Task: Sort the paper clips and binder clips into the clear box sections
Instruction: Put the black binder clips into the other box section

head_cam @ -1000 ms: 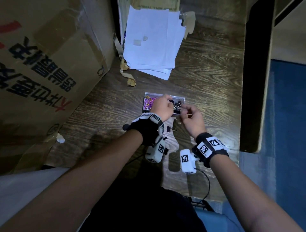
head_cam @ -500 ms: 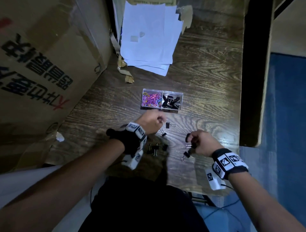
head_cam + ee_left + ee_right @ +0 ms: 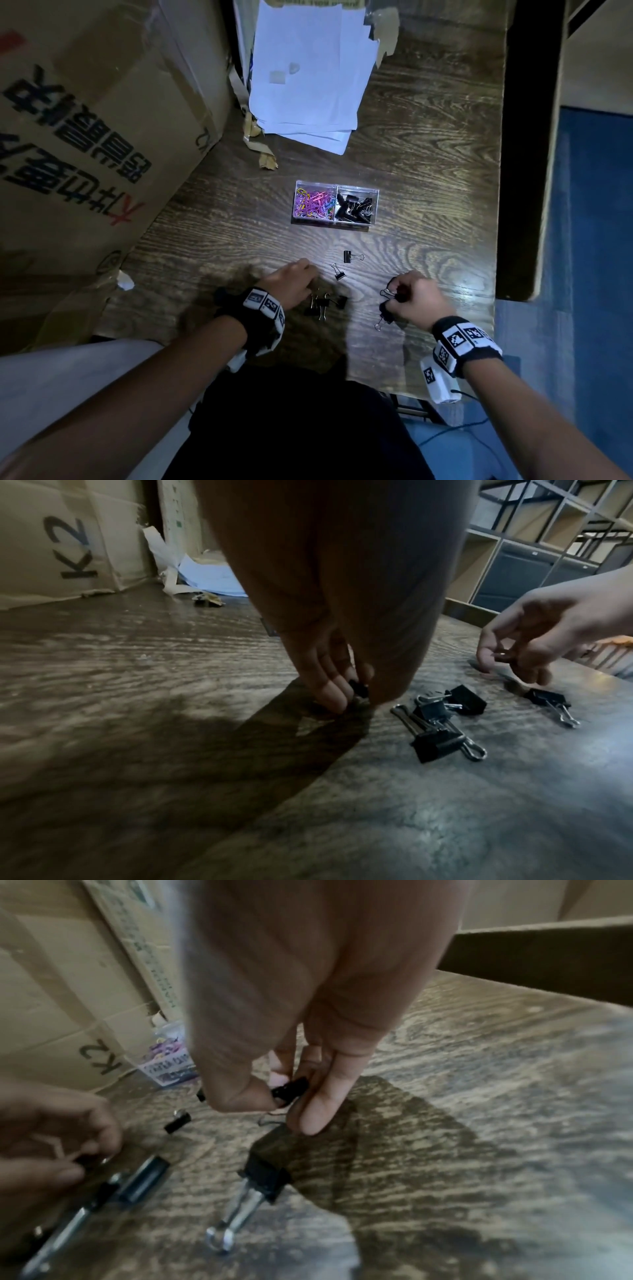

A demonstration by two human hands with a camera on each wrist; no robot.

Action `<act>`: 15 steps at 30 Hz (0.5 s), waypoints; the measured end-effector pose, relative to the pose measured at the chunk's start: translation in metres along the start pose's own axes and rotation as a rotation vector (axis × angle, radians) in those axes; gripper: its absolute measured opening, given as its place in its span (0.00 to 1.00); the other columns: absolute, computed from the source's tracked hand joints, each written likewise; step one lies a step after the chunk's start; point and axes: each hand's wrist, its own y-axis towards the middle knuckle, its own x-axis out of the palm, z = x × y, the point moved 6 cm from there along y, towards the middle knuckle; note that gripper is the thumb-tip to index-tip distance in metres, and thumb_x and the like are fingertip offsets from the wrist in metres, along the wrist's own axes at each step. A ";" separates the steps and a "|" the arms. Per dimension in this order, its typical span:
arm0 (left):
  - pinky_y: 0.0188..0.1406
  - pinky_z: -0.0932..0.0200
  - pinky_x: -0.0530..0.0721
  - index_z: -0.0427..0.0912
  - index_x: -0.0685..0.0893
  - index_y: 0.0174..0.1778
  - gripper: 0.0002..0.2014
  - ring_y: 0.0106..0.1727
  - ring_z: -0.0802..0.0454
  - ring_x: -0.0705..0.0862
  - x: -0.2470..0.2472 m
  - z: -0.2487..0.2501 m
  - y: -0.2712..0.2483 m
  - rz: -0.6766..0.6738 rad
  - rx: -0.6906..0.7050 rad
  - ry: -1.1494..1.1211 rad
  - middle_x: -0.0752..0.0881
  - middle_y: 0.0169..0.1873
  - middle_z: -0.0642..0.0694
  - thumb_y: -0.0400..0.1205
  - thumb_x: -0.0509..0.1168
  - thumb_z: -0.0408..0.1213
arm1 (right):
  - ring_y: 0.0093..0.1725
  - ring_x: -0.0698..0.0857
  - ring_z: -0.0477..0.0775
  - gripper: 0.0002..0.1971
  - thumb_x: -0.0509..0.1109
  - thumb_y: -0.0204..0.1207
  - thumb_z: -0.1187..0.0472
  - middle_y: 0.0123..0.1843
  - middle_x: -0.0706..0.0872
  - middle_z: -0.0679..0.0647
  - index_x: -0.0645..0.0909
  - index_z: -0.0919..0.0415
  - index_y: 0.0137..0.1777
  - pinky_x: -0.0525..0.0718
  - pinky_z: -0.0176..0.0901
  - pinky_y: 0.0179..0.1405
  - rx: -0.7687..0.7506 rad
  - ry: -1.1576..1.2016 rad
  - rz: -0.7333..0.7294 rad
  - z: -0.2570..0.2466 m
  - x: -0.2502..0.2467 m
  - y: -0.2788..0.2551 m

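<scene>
The clear box (image 3: 336,222) sits mid-table, coloured paper clips (image 3: 313,204) in its left section, black binder clips (image 3: 354,208) in its right. Nearer me, my left hand (image 3: 295,283) is down on the table and pinches a small black binder clip (image 3: 358,688) between thumb and fingers. My right hand (image 3: 412,297) pinches another black binder clip (image 3: 290,1090) just above the wood. Loose binder clips lie between the hands (image 3: 325,304), under the right hand (image 3: 384,317) and closer to the box (image 3: 348,256), (image 3: 338,273).
A large cardboard box (image 3: 78,137) walls the left side. A stack of white paper (image 3: 308,72) lies behind the clear box, with torn tape scraps (image 3: 263,154) beside it. The table's right edge (image 3: 498,205) borders a dark upright panel and blue floor.
Both hands have drawn back from the clear box toward me and come down on the loose binder clips; each has taken hold of one.
</scene>
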 end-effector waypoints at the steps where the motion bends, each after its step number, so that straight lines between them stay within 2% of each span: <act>1: 0.48 0.50 0.82 0.46 0.78 0.50 0.10 0.46 0.46 0.83 0.000 -0.004 0.000 0.027 -0.012 -0.024 0.76 0.52 0.45 0.74 0.66 0.34 | 0.43 0.82 0.51 0.08 0.77 0.68 0.58 0.47 0.78 0.51 0.84 0.55 0.46 0.75 0.34 0.35 -0.004 0.006 0.016 -0.001 0.001 0.000; 2: 0.45 0.51 0.82 0.47 0.78 0.49 0.10 0.44 0.46 0.82 0.001 -0.009 0.000 0.046 -0.033 -0.064 0.75 0.51 0.46 0.73 0.65 0.35 | 0.43 0.81 0.53 0.05 0.75 0.70 0.59 0.47 0.78 0.54 0.84 0.57 0.43 0.76 0.37 0.37 -0.004 0.028 0.026 -0.002 0.001 0.000; 3: 0.44 0.52 0.82 0.48 0.79 0.47 0.08 0.41 0.46 0.82 0.001 -0.012 0.000 0.066 -0.056 -0.119 0.75 0.50 0.46 0.72 0.65 0.36 | 0.43 0.81 0.55 0.05 0.72 0.73 0.60 0.47 0.78 0.57 0.83 0.62 0.40 0.78 0.41 0.40 0.004 0.043 0.026 -0.002 0.001 0.000; 5: 0.44 0.56 0.81 0.42 0.84 0.42 0.05 0.40 0.43 0.83 0.003 -0.019 0.001 0.122 -0.087 -0.240 0.78 0.46 0.41 0.72 0.65 0.34 | 0.43 0.83 0.59 0.10 0.66 0.78 0.62 0.47 0.80 0.61 0.82 0.68 0.39 0.82 0.47 0.43 0.021 0.066 0.009 -0.001 0.004 -0.001; 7: 0.44 0.60 0.76 0.33 0.85 0.38 0.07 0.42 0.38 0.83 0.001 -0.018 0.003 0.179 -0.116 -0.269 0.82 0.42 0.34 0.75 0.63 0.32 | 0.41 0.84 0.58 0.11 0.62 0.79 0.66 0.45 0.84 0.59 0.82 0.63 0.37 0.80 0.42 0.40 -0.021 0.069 -0.015 -0.004 0.007 -0.004; 9: 0.45 0.57 0.74 0.32 0.84 0.40 0.08 0.44 0.39 0.83 -0.002 -0.015 0.003 0.153 -0.137 -0.253 0.85 0.41 0.34 0.77 0.60 0.31 | 0.37 0.86 0.57 0.15 0.59 0.76 0.69 0.39 0.88 0.54 0.81 0.51 0.35 0.84 0.41 0.38 -0.069 0.085 -0.049 -0.005 0.011 -0.007; 11: 0.46 0.54 0.76 0.39 0.81 0.40 0.06 0.46 0.40 0.82 0.003 -0.009 -0.001 0.052 -0.121 -0.213 0.83 0.41 0.41 0.76 0.58 0.31 | 0.34 0.88 0.56 0.15 0.58 0.74 0.68 0.37 0.90 0.53 0.81 0.48 0.38 0.88 0.49 0.37 -0.083 0.118 -0.078 -0.005 0.015 -0.012; 13: 0.47 0.47 0.80 0.47 0.74 0.38 0.03 0.44 0.43 0.80 0.009 -0.002 -0.007 -0.034 -0.080 -0.170 0.76 0.42 0.50 0.71 0.59 0.36 | 0.34 0.87 0.57 0.10 0.61 0.70 0.64 0.38 0.88 0.52 0.79 0.47 0.41 0.88 0.55 0.36 -0.102 0.111 -0.093 -0.007 0.019 -0.018; 15: 0.46 0.46 0.80 0.51 0.71 0.45 0.12 0.45 0.43 0.79 0.017 0.003 -0.013 -0.082 -0.025 -0.055 0.73 0.47 0.51 0.68 0.63 0.41 | 0.37 0.85 0.55 0.11 0.66 0.65 0.59 0.42 0.86 0.51 0.77 0.45 0.47 0.88 0.54 0.36 -0.122 0.087 -0.124 -0.009 0.022 -0.023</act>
